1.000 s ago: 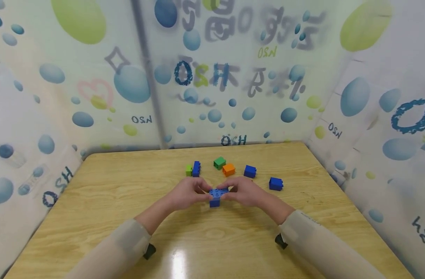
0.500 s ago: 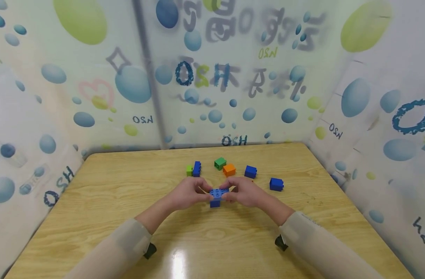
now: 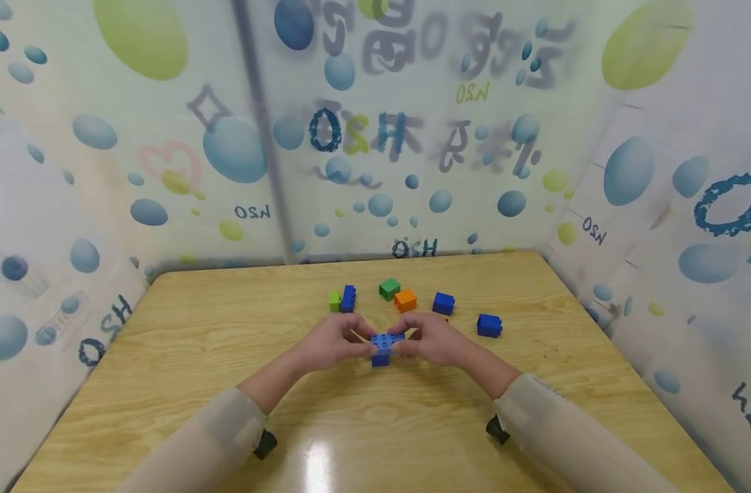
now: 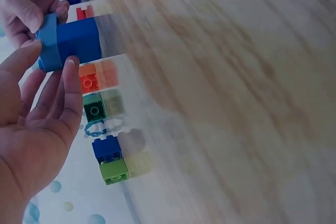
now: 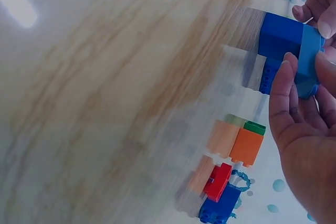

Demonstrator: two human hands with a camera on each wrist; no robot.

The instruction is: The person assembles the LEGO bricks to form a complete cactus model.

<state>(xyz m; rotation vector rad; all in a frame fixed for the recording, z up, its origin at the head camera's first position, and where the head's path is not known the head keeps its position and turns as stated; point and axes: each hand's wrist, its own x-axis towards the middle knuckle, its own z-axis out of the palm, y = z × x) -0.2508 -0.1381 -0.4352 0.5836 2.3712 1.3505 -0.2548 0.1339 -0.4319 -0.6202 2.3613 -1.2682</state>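
At the middle of the table, a light blue studded brick point(image 3: 386, 342) sits on top of a darker blue brick point(image 3: 380, 360). My left hand point(image 3: 331, 342) pinches the light blue brick at its left end between thumb and fingers. From the other side, my right hand point(image 3: 435, 339) grips the right end of the same brick. In the left wrist view the dark blue brick point(image 4: 79, 40) shows below the light blue brick point(image 4: 48, 43), its base on the tabletop. Fingertips of both hands also reach near the dark brick's sides. Whether the two bricks are fully pressed together I cannot tell.
Beyond the hands lie a lime brick point(image 3: 335, 301) against a blue brick point(image 3: 348, 299), a green brick point(image 3: 389, 289) and an orange brick point(image 3: 405, 300). Two blue bricks, one nearer point(image 3: 489, 326) and one farther point(image 3: 443, 303), lie right. A red brick point(image 5: 218, 182) is mostly hidden in the head view.
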